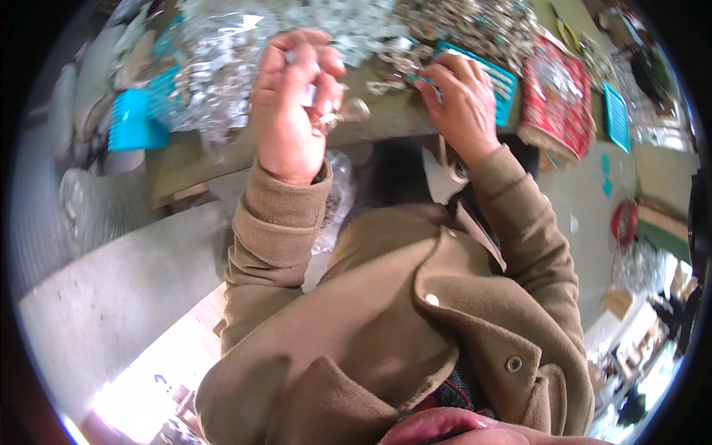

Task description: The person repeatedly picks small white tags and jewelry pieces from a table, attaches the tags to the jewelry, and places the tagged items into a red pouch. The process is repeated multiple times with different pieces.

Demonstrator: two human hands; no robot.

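Note:
My left hand (288,111) is raised at the table's near edge, its fingers curled round small white pieces, with a shiny beige-silver piece (354,110) poking out at the right. My right hand (461,100) rests over a turquoise tray (504,96), its thumb and fingertips drawn together by small loose pieces (386,85); what they hold is hidden. Behind them lie a heap of metal-coloured parts (475,22) and a spread of clear and white pieces (215,74).
Blue plastic trays (137,122) sit at left, another turquoise tray (615,115) at right, beside a red patterned bag (556,104). Pliers (565,31) lie at the back. The olive table's front edge (185,178) runs below my hands; a wrapped bundle (104,208) stands lower left.

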